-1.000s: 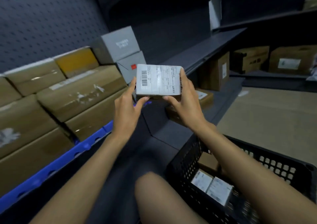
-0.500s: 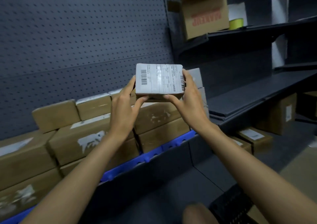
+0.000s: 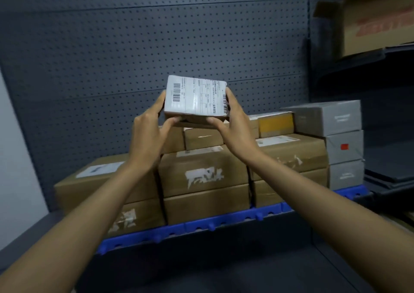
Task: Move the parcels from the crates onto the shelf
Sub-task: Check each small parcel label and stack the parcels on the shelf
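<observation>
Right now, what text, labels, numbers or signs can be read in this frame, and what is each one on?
Nothing reads as clear words.
Held parcel, gripped by left hand and right hand: white label with barcodes and small print, too small to read.
Open carton on the upper shelf: red lettering, blurred.
Grey boxes: faint print and a red square, unreadable.
Stacked brown boxes: labels, illegible.
</observation>
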Available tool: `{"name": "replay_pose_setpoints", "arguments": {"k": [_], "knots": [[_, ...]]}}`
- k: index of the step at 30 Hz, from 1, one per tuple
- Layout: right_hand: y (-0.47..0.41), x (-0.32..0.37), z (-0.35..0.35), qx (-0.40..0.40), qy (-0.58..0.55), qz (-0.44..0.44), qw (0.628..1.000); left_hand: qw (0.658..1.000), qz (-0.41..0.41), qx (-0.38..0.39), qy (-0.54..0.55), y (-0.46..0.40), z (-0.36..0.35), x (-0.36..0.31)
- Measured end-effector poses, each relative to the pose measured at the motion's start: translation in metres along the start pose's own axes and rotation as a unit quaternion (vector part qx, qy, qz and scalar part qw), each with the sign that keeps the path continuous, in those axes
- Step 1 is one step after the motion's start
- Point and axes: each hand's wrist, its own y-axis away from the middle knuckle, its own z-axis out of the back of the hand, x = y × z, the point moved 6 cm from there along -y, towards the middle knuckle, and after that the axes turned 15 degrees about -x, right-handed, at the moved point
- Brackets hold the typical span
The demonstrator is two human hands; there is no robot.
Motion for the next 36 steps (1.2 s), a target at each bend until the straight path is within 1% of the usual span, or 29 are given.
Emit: {"name": "replay_pose_setpoints", "arguments": {"k": [5,9,14,18,23,27,31,36], "knots": [[0.009,0.013,-0.064,0.052,-0.054,-0.009,0.997,0.999,0.031,-0.015,-0.019,-0.006,0.034,0.050],[0.015,0.020,-0.107,0.078,-0.075,-0.004,0.994,0.998,0.030,-0.026,-0.055,-0.007,0.055,0.083],[0.010,0.029,-0.162,0.120,-0.072,0.025,0.990,0.994,0.043,-0.028,-0.094,-0.014,0.078,0.132],[0.005,0.040,-0.198,0.162,-0.076,0.075,0.981,0.990,0.044,-0.041,-0.130,-0.018,0.091,0.164],[-0.011,0.048,-0.240,0.205,-0.032,0.120,0.971,0.983,0.063,-0.052,-0.163,-0.021,0.099,0.201],[-0.018,0.035,-0.266,0.223,0.027,0.122,0.967,0.977,0.087,-0.025,-0.192,-0.019,0.091,0.233],[-0.020,0.016,-0.283,0.251,0.108,0.138,0.952,0.969,0.117,0.034,-0.214,-0.014,0.076,0.262],[-0.017,-0.006,-0.291,0.286,0.132,0.116,0.942,0.958,0.148,0.104,-0.222,-0.009,0.057,0.281]]}}
